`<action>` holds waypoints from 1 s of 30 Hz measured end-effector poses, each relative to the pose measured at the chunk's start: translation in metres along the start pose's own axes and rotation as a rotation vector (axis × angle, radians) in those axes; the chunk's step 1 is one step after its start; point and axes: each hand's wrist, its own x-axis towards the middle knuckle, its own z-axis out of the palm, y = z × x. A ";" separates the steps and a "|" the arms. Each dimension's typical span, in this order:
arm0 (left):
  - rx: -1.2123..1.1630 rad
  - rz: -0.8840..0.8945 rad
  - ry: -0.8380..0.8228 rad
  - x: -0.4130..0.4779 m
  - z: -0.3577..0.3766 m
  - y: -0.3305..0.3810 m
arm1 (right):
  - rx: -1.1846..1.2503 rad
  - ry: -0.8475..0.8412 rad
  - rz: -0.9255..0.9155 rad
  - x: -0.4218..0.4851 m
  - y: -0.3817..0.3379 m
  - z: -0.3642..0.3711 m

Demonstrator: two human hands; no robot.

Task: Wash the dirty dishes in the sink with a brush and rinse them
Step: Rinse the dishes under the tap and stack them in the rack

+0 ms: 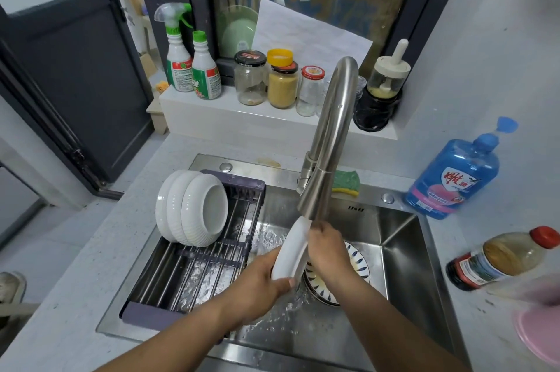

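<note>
The wet, fragile plate [290,250] is gripped at its rim by the left hand [257,283] and, apparently, the right hand [328,250].

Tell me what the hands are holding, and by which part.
A white plate, tilted on edge under the faucet: the left hand grips its lower rim, the right hand holds its upper rim.

**Ledge and counter: surrounding objects**

Upper left, on the white ledge [212,117]: a spray bottle [177,68] beside a green-capped cleaner bottle [206,74]. Centre: a black-lidded jar [250,80], a jar of yellow powder [282,86] and a red-lidded jar [310,92] stand side by side. Right end: a seasoning jar [388,77] with a white handle. Right edge, on the counter [472,232]: a blue pump bottle [451,177]; below it, a red-capped bottle [500,259] of brown liquid.
</note>
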 end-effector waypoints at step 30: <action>-1.187 -0.353 -0.034 0.018 -0.031 0.017 | 0.938 -0.326 0.399 0.016 0.009 -0.025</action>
